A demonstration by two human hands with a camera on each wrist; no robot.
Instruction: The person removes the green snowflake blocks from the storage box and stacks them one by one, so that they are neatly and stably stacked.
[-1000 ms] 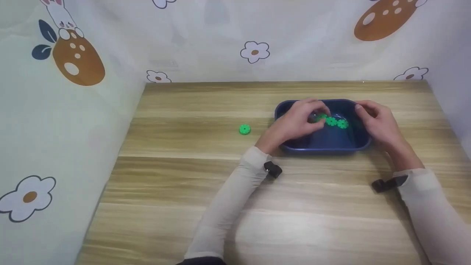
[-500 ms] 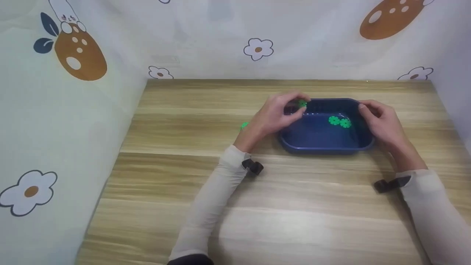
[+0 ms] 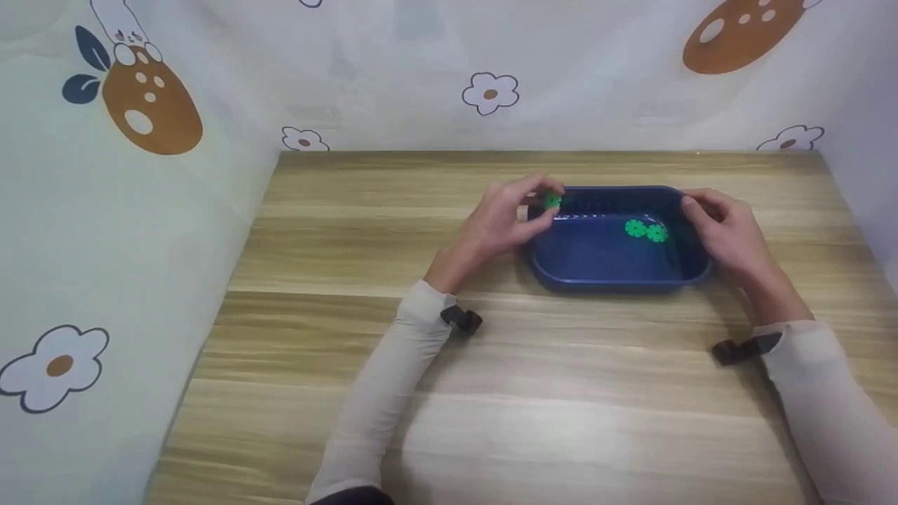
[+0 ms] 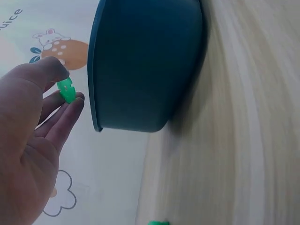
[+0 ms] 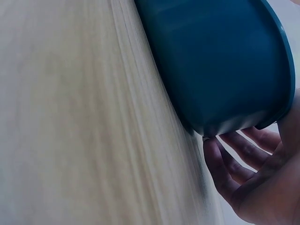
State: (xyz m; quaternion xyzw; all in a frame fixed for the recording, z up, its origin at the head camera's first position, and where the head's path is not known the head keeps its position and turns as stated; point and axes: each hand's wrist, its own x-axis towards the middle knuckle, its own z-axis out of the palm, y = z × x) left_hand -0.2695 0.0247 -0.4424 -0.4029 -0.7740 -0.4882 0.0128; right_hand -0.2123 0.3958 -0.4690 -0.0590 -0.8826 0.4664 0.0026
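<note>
My left hand (image 3: 497, 223) pinches a small green notched plastic disc (image 4: 66, 92) between thumb and fingertips, over the left rim of a dark blue plastic basin (image 3: 596, 258). In the left wrist view the disc is seen nearly edge-on, beside the basin's outer wall. Two more green notched discs (image 3: 646, 231) lie side by side on the basin floor, toward its right. My right hand (image 3: 728, 235) grips the basin's right back corner, thumb over the rim and fingers against the outside, as the right wrist view shows.
A sliver of another green piece (image 4: 158, 223) shows on the table at the bottom of the left wrist view; in the head view my left hand hides it. The wood-grain table (image 3: 561, 393) ends at a patterned cloth (image 3: 393, 84) behind and at the left.
My left hand has lifted a green disc out of the basin and moved left with it to the left rim, covering the loose disc on the table. My right hand stays on the basin.
</note>
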